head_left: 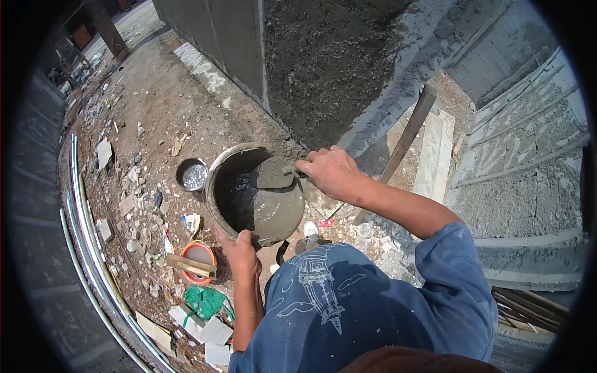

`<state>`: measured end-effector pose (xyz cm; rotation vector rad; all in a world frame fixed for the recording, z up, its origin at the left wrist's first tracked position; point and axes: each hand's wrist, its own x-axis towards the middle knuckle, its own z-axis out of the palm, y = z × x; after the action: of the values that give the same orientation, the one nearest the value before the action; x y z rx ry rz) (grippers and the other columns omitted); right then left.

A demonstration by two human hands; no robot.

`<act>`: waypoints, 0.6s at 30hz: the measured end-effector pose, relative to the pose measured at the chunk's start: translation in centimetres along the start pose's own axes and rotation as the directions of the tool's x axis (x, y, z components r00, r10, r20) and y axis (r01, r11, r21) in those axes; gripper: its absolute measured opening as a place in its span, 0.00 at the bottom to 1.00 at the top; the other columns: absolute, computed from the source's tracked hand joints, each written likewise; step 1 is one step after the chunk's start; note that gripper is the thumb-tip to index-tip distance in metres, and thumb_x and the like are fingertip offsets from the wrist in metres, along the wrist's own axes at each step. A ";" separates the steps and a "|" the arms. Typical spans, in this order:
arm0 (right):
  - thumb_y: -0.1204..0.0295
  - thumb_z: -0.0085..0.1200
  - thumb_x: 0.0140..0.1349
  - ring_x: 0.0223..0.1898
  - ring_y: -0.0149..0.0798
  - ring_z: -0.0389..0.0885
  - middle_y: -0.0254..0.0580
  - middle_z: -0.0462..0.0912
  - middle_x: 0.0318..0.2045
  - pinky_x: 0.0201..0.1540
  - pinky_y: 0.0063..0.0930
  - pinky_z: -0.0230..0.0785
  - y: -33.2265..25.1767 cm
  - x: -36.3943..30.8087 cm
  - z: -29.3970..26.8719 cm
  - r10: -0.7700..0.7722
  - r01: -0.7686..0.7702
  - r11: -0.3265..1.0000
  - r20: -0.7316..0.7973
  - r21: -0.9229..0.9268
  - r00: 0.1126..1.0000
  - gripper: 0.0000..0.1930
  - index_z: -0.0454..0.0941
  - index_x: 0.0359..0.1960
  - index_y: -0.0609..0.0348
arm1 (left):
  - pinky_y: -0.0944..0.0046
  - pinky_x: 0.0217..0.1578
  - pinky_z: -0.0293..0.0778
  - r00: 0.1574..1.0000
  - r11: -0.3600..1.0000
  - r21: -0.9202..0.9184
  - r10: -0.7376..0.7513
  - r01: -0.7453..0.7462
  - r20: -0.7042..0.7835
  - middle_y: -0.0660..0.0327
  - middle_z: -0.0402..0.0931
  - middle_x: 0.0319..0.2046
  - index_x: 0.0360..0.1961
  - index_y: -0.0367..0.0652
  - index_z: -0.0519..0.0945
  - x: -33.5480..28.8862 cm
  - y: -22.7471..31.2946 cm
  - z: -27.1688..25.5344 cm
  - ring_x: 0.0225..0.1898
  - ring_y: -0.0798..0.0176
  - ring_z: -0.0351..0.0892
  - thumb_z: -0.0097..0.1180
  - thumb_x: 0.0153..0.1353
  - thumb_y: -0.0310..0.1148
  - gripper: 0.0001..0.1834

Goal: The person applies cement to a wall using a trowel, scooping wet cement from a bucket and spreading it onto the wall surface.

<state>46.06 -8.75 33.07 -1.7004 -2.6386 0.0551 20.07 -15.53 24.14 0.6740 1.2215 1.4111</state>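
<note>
Centrally, the round dark tub (209, 193) of wet grey mortar (278, 208) sits before my body, tilted so that its mouth faces me. My left hand (242, 250) grips the tub at its near-left rim, thumb uppermost, the other fingers largely hidden. My right hand (329, 171) is closed at the handle end of a trowel (273, 173), whose rounded, mortar-coated blade lies inside the tub's mouth at the far right.

Surroundings: just left of the tub stands a small black bowl (180, 174) of glinting liquid. Nearer me, an orange bucket (214, 255) holds cloudy liquid, with wooden offcuts (189, 265) laid across its top; beside it lie a crumpled green bag (205, 303) and flat, pale slabs (216, 331). Long, slender pipes (87, 242) curve along the left margin. Close beyond the tub, a wall corner bounds the space; to the right, a dark timber (404, 143) slants past my forearm, alongside a pale plank (435, 155).

Materials: the mortar is smooth and shiny, and dried residue crusts the tub's rim. The facing wall (329, 68) bears dark, coarse, damp-looking render with a ragged right edge against smoother grey. Underfoot, brown earth (155, 93) is strewn with angular rubble and scraps.
</note>
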 end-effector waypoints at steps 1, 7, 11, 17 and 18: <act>0.70 0.54 0.61 0.42 0.46 0.84 0.41 0.82 0.35 0.44 0.42 0.75 -1.5 -0.1 2.7 -0.063 0.059 0.997 -0.088 -0.043 0.994 0.14 0.79 0.49 0.51 | 0.64 0.41 0.78 1.000 0.998 0.056 0.009 -0.009 0.003 0.56 0.73 0.52 0.74 0.39 0.55 -0.4 0.6 0.8 0.41 0.64 0.76 0.50 0.51 0.19 0.45; 0.71 0.51 0.61 0.42 0.40 0.84 0.39 0.81 0.34 0.43 0.34 0.71 -4.8 0.1 -3.7 -0.192 0.172 0.980 -0.275 -0.096 0.942 0.12 0.79 0.46 0.50 | 0.64 0.60 0.68 1.000 0.999 0.033 -0.008 0.007 0.028 0.51 0.61 0.67 0.77 0.35 0.47 -1.7 4.7 -0.7 0.59 0.61 0.70 0.48 0.53 0.17 0.48; 0.69 0.54 0.61 0.42 0.44 0.84 0.40 0.83 0.34 0.44 0.39 0.73 -2.9 1.8 -1.7 -0.146 0.122 0.966 -0.093 -0.227 0.985 0.15 0.81 0.49 0.51 | 0.63 0.63 0.65 0.993 0.991 0.076 0.104 -0.108 0.053 0.49 0.65 0.65 0.75 0.32 0.50 -1.9 5.6 -0.9 0.61 0.58 0.70 0.47 0.54 0.18 0.44; 0.57 0.60 0.54 0.44 0.55 0.85 0.52 0.87 0.37 0.49 0.48 0.76 -6.4 3.2 2.5 -0.138 0.093 0.940 0.117 0.328 0.984 0.23 0.84 0.50 0.54 | 0.66 0.56 0.71 0.997 0.991 0.111 0.067 -0.072 0.048 0.49 0.66 0.64 0.74 0.31 0.50 -2.2 7.2 -2.4 0.54 0.61 0.74 0.49 0.57 0.21 0.43; 0.57 0.59 0.54 0.43 0.56 0.85 0.52 0.87 0.37 0.50 0.50 0.75 -7.4 3.8 3.2 -0.152 0.088 0.906 0.124 0.414 0.981 0.23 0.84 0.52 0.51 | 0.66 0.43 0.77 0.995 0.974 0.220 0.070 -0.052 -0.075 0.52 0.72 0.54 0.73 0.33 0.53 -1.9 6.3 -3.5 0.43 0.64 0.77 0.50 0.57 0.20 0.41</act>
<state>37.67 -8.47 30.04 -1.4429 -2.5818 0.7107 15.08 -17.59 29.36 0.8167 1.4464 1.3784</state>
